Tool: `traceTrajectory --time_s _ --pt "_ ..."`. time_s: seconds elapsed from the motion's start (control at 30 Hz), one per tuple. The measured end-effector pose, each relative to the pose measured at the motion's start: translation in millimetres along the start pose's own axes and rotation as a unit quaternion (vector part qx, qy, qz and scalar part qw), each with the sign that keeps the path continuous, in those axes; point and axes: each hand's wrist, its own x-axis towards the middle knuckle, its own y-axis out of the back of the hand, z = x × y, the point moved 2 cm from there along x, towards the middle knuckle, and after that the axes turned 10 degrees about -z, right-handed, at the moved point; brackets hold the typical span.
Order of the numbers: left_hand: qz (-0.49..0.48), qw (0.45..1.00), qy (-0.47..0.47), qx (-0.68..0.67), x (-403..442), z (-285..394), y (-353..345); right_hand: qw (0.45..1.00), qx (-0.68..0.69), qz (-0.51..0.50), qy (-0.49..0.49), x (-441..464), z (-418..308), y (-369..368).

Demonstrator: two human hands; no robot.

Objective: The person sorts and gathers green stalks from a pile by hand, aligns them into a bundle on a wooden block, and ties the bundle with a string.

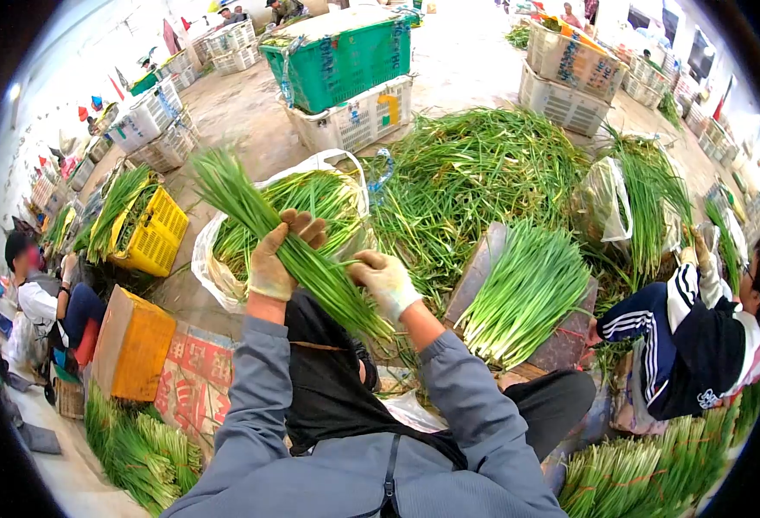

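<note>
A long bunch of chives (311, 269) lies slantwise across my left hand (278, 257), its leafy tips up to the left and its pale ends down to the right. This gloved hand curls around the middle of the bunch. My right hand (386, 281), also gloved, is closed in a pinch at the bunch's right side; what lies between its fingertips is too small to make out. To the right, a neat pile of chives (527, 298) rests on a dark board (475, 274). Behind my hands is a white bag (212, 274) full of loose leaves.
A large heap of loose greens (484, 164) lies ahead. A green crate (345, 65) sits on a white crate (354, 116). At left are a yellow basket (157, 231) and wooden box (134, 345). Co-workers sit at left (47, 298) and right (691, 328). Bundled chives (648, 470) lie lower right.
</note>
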Motion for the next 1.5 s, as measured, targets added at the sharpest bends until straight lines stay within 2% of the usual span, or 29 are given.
traceTrajectory --time_s 0.07,0.1,0.13,0.17,0.2,0.27,0.3,0.33,0.4,0.43,0.47,0.53,0.6,0.63,0.67,0.73,0.77,0.87,0.93,1.0,1.03,1.13,1.17,1.2,1.27,1.3,1.33,1.43,1.5 --pt "-0.004 0.999 -0.041 -0.006 -5 15 13 0.979 0.151 0.138 0.02 5 48 20" --pt "0.013 0.998 -0.068 0.009 -8 26 12 0.934 0.348 -0.009 0.08 -8 44 37" --pt "0.014 0.998 -0.067 0.011 -9 35 21 0.828 0.521 -0.154 0.139 -22 31 55" --pt "0.045 0.991 -0.123 0.027 -10 48 33 0.871 0.475 0.032 0.118 -27 32 65" --pt "0.077 0.98 -0.177 0.043 -15 57 41 0.88 0.412 0.216 0.091 -35 34 72" --pt "0.114 0.976 -0.186 0.03 -14 71 47 0.798 0.523 0.247 0.168 -47 24 91" --pt "0.15 0.961 -0.233 0.026 -14 81 58 0.78 0.534 0.245 0.215 -53 17 106" --pt "0.186 0.942 -0.279 0.022 -17 89 64 0.778 0.524 0.236 0.254 -55 15 120" --pt "0.182 0.935 -0.302 0.036 -17 97 70 0.884 0.351 0.284 0.12 -54 11 132" --pt "0.128 0.951 -0.281 0.017 -18 98 72 0.961 0.177 0.207 0.048 -51 16 132" --pt "0.074 0.964 -0.256 -0.001 -19 97 73 0.982 -0.045 0.184 -0.008 -46 24 125" --pt "0.064 0.967 -0.248 0.005 -15 92 70 0.934 -0.3 0.158 -0.108 -44 21 111" --pt "0.06 0.968 -0.244 -0.001 -15 86 71 0.981 -0.122 0.15 0.024 -43 18 91" --pt "0.067 0.969 -0.239 0.008 -17 83 67 0.987 -0.079 0.139 0.028 -40 22 80" --pt "0.071 0.969 -0.238 0.01 -19 82 63 0.932 -0.243 0.184 0.197 -35 27 74" --pt "0.055 0.975 -0.213 -0.015 -17 77 55 0.904 -0.36 0.169 0.157 -56 -17 51" --pt "0.066 0.974 -0.218 -0.013 -18 74 51 0.897 -0.335 0.175 0.227 -61 -24 42" --pt "0.064 0.975 -0.211 -0.011 -17 64 43 0.918 -0.339 0.154 0.135 -59 -23 13" --pt "0.099 0.97 -0.22 -0.008 -17 52 34 0.914 -0.351 0.202 0.033 -51 -13 1" --pt "0.098 0.969 -0.224 -0.01 -17 39 26 0.909 -0.375 0.16 -0.09 -37 -5 0" --pt "0.069 0.973 -0.22 0.001 -18 34 23 0.928 -0.322 0.185 -0.026 -34 4 -3" --pt "0.095 0.97 -0.222 0.009 -23 26 12 0.942 -0.275 0.182 0.063 -28 18 -1" --pt "0.078 0.971 -0.227 0.013 -23 30 17 0.967 -0.16 0.184 0.072 -34 24 2" --pt "0.079 0.97 -0.228 0.014 -27 39 22 0.94 -0.193 0.262 0.1 -30 57 13" --pt "0.113 0.956 -0.268 0.045 -36 56 32 0.948 -0.004 0.316 0.033 -34 89 55" --pt "0.124 0.95 -0.281 0.056 -38 63 32 0.93 -0.088 0.355 0.046 -20 142 82" --pt "0.123 0.949 -0.284 0.056 -37 69 31 0.935 -0.054 0.349 0.027 -25 127 83" --pt "0.103 0.961 -0.252 0.055 -40 71 24 0.924 -0.213 0.296 0.112 -41 43 66" --pt "0.071 0.969 -0.233 0.042 -33 59 13 0.955 -0.238 0.176 0.011 -40 -18 43"
